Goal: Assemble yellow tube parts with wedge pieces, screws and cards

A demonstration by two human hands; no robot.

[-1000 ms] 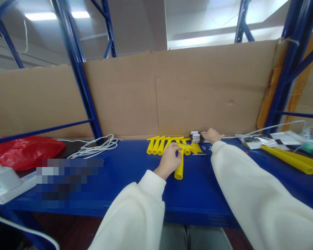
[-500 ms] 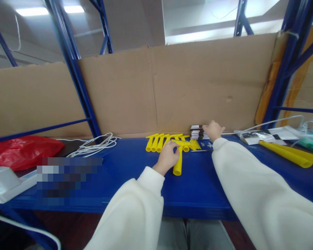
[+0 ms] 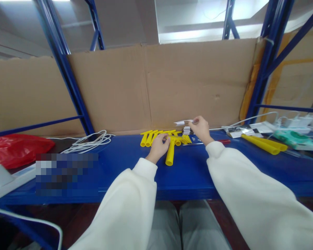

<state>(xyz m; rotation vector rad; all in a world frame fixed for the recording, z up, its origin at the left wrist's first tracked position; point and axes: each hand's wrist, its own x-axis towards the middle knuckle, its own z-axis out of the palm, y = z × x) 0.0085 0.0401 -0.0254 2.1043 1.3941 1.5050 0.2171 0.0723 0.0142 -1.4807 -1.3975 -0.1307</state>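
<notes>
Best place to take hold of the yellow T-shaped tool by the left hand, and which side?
Probably around the lower tube of the yellow tool, from the near side: it is round, uncovered and juts toward the camera, while the left hand is by its far end.

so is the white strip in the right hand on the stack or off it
Off: the right hand holds the white strip above the small stack.

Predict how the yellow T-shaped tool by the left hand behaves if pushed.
The yellow T-shaped tool is probably light: its near end looks hollow. The round handle might roll, but the crossbar would likely limit that. It may slide easily: the blue tabletop looks smooth.
</notes>
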